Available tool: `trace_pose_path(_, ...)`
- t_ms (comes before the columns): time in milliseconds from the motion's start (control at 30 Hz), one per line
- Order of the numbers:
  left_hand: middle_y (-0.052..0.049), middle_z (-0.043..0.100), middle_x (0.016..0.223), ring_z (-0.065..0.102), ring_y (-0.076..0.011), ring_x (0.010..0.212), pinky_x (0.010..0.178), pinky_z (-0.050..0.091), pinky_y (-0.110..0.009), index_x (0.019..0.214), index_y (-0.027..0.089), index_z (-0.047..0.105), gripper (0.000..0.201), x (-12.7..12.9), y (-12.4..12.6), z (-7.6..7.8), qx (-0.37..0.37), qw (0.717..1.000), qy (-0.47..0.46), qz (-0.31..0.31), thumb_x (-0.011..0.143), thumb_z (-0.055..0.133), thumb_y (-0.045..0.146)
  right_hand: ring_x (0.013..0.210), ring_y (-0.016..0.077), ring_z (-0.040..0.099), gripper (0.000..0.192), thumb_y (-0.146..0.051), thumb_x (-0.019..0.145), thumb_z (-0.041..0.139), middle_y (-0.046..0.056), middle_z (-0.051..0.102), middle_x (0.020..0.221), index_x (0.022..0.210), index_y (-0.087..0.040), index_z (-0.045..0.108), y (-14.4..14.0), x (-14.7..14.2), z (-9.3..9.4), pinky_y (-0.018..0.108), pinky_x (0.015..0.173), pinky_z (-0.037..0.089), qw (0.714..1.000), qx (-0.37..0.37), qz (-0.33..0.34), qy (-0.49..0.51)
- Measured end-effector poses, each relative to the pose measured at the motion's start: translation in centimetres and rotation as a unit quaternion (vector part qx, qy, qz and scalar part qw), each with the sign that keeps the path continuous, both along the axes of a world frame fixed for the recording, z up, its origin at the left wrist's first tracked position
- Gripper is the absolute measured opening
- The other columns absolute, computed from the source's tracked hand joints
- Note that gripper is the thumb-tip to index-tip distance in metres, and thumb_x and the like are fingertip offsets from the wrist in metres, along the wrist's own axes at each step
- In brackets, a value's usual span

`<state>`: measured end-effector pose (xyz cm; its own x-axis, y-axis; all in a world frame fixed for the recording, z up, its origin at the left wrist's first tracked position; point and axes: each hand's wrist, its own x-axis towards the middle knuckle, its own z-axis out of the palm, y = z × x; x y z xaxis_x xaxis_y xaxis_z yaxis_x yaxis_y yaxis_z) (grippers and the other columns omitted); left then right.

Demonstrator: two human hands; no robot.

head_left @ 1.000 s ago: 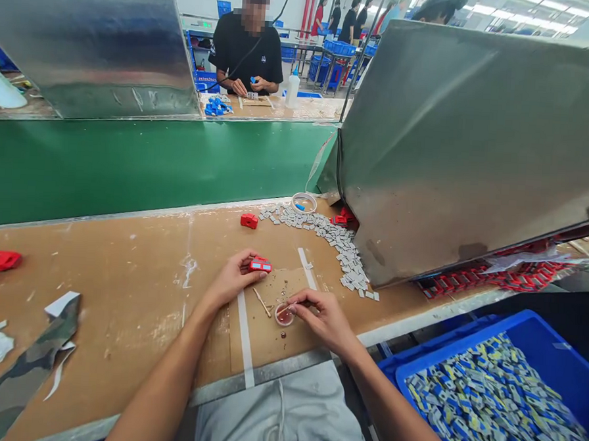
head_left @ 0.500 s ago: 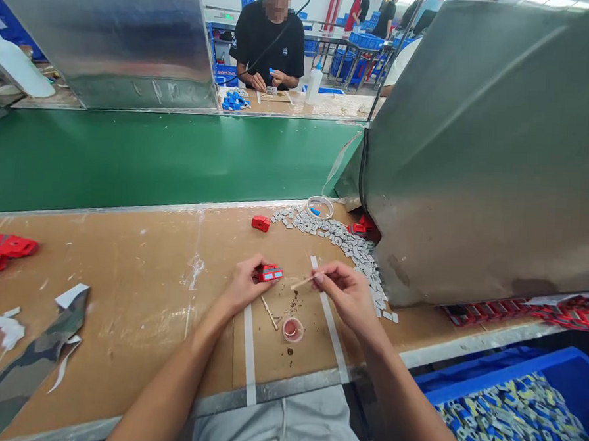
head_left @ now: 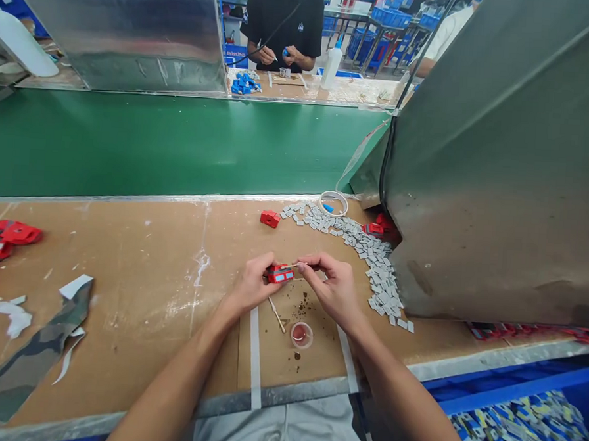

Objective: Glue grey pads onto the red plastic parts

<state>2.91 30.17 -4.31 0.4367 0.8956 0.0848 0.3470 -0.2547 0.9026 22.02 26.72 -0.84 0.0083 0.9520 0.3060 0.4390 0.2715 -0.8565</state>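
My left hand is closed round a small red toy vehicle with pale window panels, held just above the cardboard. Between the thumb and fingers of my right hand is a thin wooden stick, its tip touching or very close to the vehicle's top. Below the hands stands a small clear cup with reddish contents. A second stick lies to the left of the cup, and dark drops spot the cardboard nearby.
Grey tiles lie in a curved spread at right, beside a tape roll and a red block. Red parts are piled at left. A metal panel rises at right above a blue bin. Another person works opposite.
My right hand has moved the stick leftward and up against the red toy vehicle. The whole view has shifted slightly.
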Motion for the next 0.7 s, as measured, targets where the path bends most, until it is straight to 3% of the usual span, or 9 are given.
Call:
trace_pose_path(500,0.004,0.058,0.070,0.052,-0.0127,0.065,0.061,0.039,-0.022,0.073,0.019,0.050,0.019,0.0,0.0,0.0,0.043,0.999,0.033,0.006,0.080,0.068,0.023,0.073,0.0198,0.073,0.017,-0.033,0.092,0.066,0.007,0.079,0.083,0.085,-0.019,0.074,0.2,-0.4,-0.4,0.029,0.068,0.057,1.000,0.020,0.013,0.020)
trace_pose_path(600,0.002,0.062,0.075,0.054,-0.0133,0.067,0.062,0.040,-0.023,0.078,0.019,0.053,0.016,-0.1,0.1,-0.4,0.041,0.999,0.016,0.002,0.081,0.069,0.024,0.074,0.0196,0.073,0.018,-0.034,0.093,0.066,0.007,0.078,0.085,0.087,-0.019,0.075,-1.3,0.9,0.6,0.029,0.068,0.056,0.999,0.008,0.007,0.033)
trace_pose_path(700,0.001,0.064,0.079,0.057,-0.0137,0.069,0.063,0.041,-0.023,0.082,0.019,0.056,0.014,-0.1,0.1,-0.8,0.030,1.000,0.001,-0.008,0.084,0.068,0.026,0.081,0.0183,0.072,0.014,-0.029,0.095,0.065,0.006,0.076,0.089,0.088,-0.023,0.075,-4.5,2.7,1.9,0.028,0.073,0.056,0.999,0.022,0.018,0.025)
